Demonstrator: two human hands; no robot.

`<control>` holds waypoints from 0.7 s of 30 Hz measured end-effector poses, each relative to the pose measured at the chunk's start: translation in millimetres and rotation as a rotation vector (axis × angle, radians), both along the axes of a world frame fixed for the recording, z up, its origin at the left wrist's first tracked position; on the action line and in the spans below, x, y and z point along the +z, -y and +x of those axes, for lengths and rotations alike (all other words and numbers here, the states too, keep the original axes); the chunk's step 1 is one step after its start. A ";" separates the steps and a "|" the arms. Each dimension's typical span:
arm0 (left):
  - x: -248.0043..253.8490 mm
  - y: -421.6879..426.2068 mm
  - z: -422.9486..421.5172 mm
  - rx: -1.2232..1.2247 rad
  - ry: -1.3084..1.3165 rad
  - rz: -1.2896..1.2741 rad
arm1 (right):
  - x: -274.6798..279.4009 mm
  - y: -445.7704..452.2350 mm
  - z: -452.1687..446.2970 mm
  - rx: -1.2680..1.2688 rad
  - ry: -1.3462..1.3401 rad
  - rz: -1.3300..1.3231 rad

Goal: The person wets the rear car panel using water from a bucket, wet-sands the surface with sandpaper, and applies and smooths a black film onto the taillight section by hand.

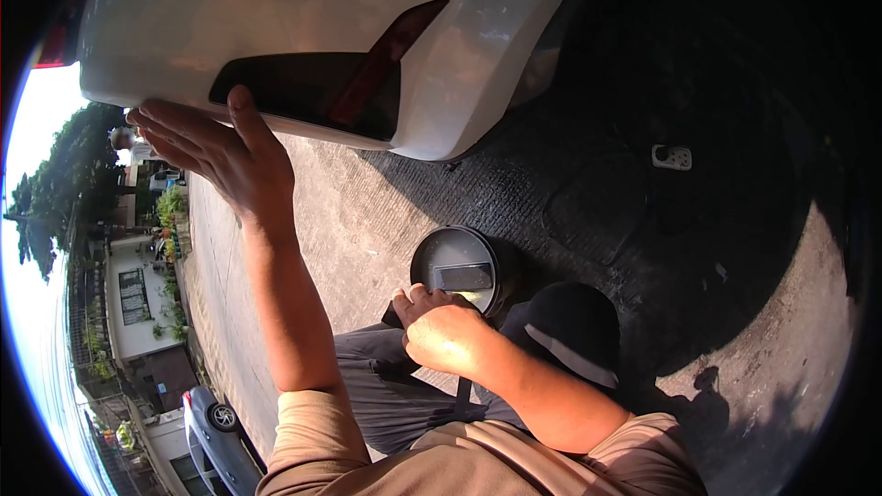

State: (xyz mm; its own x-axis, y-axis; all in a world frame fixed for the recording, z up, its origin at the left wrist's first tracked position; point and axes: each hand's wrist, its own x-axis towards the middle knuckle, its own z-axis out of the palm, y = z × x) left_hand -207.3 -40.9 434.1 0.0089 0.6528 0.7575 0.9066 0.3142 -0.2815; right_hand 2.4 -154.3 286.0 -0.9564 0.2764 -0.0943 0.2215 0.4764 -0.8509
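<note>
My left hand (225, 152) lies against the lower edge of a white car bumper (303, 9), its fingers stretched out and its thumb over a dark panel (285, 83) with a red reflector (386, 60). Beside a round black container (424, 257), my right hand (436, 317) is closed with bent fingers. Something dark shows at its fingertips, too hidden to name. A dark rectangular object (462, 276) rests on top of the container, close to the right hand.
My dark-trousered leg (381, 395) is bent below the container. A small whitish object (672, 157) lies on the shaded concrete ground (588, 174). On the left are a parked grey car (219, 445), a white building (133, 298), trees and a distant person (138, 145).
</note>
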 end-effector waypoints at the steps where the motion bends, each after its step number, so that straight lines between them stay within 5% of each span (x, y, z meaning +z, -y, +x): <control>1: -1.8 0.8 -1.1 -0.012 -0.011 -0.004 | -1.5 1.9 0.2 -0.013 -0.018 0.006; 14: -38.5 21.0 5.3 -0.032 0.048 -0.081 | 3.2 -0.3 6.7 -0.024 -0.044 -0.050; 21: -0.7 6.2 5.3 0.039 0.053 0.025 | -0.1 1.6 -0.7 0.032 0.033 0.000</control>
